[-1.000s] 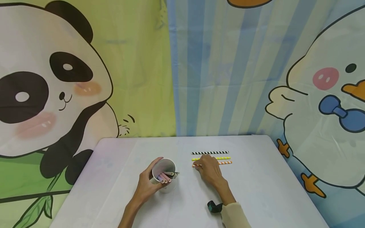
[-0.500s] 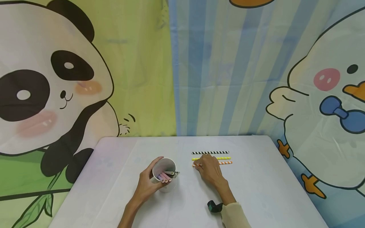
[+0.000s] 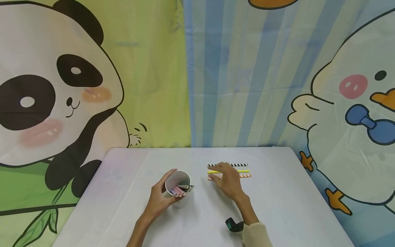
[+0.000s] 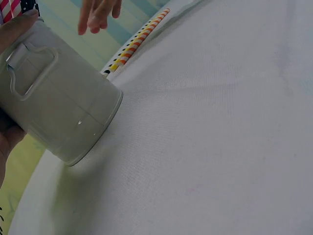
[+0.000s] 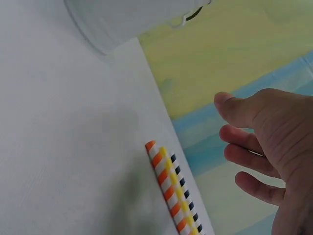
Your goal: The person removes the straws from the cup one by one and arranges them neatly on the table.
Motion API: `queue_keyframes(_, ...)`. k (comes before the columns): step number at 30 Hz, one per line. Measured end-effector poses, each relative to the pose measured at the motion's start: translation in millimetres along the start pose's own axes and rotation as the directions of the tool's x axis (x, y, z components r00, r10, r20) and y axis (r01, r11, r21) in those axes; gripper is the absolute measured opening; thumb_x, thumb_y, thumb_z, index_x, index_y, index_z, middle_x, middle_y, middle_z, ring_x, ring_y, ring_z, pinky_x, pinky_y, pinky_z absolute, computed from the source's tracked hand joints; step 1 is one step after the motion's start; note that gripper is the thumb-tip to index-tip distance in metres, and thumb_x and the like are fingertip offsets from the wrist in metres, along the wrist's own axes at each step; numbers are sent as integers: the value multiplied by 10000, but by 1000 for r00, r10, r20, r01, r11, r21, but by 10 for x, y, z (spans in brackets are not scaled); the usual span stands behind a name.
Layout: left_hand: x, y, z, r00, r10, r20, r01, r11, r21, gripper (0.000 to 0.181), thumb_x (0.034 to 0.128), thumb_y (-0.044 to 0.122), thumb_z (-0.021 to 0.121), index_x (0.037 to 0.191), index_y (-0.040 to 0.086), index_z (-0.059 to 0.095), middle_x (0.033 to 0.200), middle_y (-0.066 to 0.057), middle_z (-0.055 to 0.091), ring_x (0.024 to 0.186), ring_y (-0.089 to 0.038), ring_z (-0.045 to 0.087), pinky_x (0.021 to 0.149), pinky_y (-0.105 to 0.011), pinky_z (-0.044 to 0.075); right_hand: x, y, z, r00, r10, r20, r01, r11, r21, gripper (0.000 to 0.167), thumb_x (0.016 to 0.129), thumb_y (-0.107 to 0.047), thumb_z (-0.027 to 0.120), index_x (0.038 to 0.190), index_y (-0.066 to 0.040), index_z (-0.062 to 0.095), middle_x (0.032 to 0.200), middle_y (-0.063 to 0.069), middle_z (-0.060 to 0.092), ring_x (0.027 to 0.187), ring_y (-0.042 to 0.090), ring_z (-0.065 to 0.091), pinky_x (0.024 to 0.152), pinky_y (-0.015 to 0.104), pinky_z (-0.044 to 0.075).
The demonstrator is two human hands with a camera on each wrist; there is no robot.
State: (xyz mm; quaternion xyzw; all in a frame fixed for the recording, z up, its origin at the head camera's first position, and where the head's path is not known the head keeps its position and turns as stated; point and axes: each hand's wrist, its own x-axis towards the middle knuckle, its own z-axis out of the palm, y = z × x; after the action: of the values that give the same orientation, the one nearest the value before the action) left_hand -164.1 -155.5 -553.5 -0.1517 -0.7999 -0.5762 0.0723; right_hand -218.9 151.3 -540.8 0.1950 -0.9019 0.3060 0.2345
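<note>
My left hand (image 3: 157,200) grips a white cup (image 3: 182,203) with a small wire handle (image 4: 33,73), tilted, holding several patterned straws (image 3: 179,191). To its right, three striped straws lie side by side on the table: black-and-white (image 3: 239,165), yellow (image 3: 242,171) and orange-and-white (image 3: 245,176). Over their left part hovers my right hand (image 3: 229,181), thumb and fingers apart with nothing between them. The right wrist view shows that hand (image 5: 279,142) off to the side of the orange-striped straw (image 5: 168,193).
A white table (image 3: 293,206) spreads under both hands. Behind it hang a green curtain with a panda (image 3: 154,85) and a blue striped one with a white bird (image 3: 345,154). A dark band-like device (image 3: 234,225) sits at my right wrist.
My right hand has lifted off the orange-striped straw, and its thumb and fingers have spread. The left hand and the cup have stayed nearly still.
</note>
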Motion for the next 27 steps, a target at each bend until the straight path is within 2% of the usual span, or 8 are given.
queue_keyframes(4, 4, -2, -1, 1000, 1, 1, -1, 1000, 8, 956, 799, 213, 997, 1625, 198, 517, 1492, -126, 677, 1299, -422, 686, 1087, -402, 595, 68, -147, -134, 1000, 24, -14, -22, 991, 134, 281, 922, -223, 897, 1198, -264, 863, 1108, -49, 822, 1082, 193, 763, 837, 447, 641)
queue_keyframes(8, 1, -18, 3, 1000, 18, 1, -18, 1000, 12, 949, 809, 235, 991, 1628, 202, 512, 1496, -108, 677, 1290, -403, 693, 1081, -417, 600, 117, -320, -273, 999, 49, -2, -47, 960, 276, 228, 988, -238, 832, 1212, -276, 854, 1136, -103, 822, 1125, 146, 757, 957, 452, 624)
queue_keyframes(10, -1, -30, 4, 1000, 21, 2, -21, 1000, 12, 947, 811, 242, 990, 1628, 226, 511, 1499, -101, 676, 1290, -392, 694, 1084, -402, 598, 137, -409, -332, 999, 44, 8, -44, 933, 357, 213, 1016, -209, 798, 1216, -260, 851, 1143, -104, 824, 1110, 129, 758, 958, 410, 621)
queue_keyframes(15, 5, -37, -4, 999, 36, 1, -36, 999, 6, 938, 813, 221, 988, 1622, 248, 515, 1490, -123, 680, 1275, -370, 701, 1073, -363, 595, 196, -603, -446, 997, -30, 77, -17, 836, 549, 233, 1061, -120, 721, 1243, -208, 836, 1180, 3, 831, 1107, 160, 764, 954, 318, 618)
queue_keyframes(17, 9, -34, -6, 999, 39, 0, -39, 999, 5, 934, 811, 214, 990, 1617, 251, 519, 1483, -129, 683, 1266, -370, 703, 1062, -359, 597, 220, -652, -470, 992, -76, 103, 1, 813, 583, 248, 1058, -94, 716, 1244, -207, 836, 1190, 14, 829, 1111, 166, 760, 942, 297, 610)
queue_keyframes(23, 6, -30, 0, 1000, 30, 4, -30, 1000, 4, 933, 820, 223, 984, 1625, 237, 511, 1478, -144, 681, 1249, -400, 705, 1049, -392, 607, 281, -695, -434, 964, -230, 136, 99, 782, 615, 253, 1007, 31, 728, 1171, -117, 853, 1160, 34, 826, 1113, 209, 757, 955, 321, 620)
queue_keyframes(27, 1, -33, 2, 1000, 17, 6, -17, 1000, -1, 926, 826, 229, 980, 1624, 254, 509, 1471, -160, 684, 1244, -412, 705, 1051, -400, 606, 304, -731, -415, 944, -273, 185, 97, 766, 636, 241, 989, 48, 743, 1157, -83, 855, 1158, 50, 824, 1138, 218, 753, 1005, 351, 615)
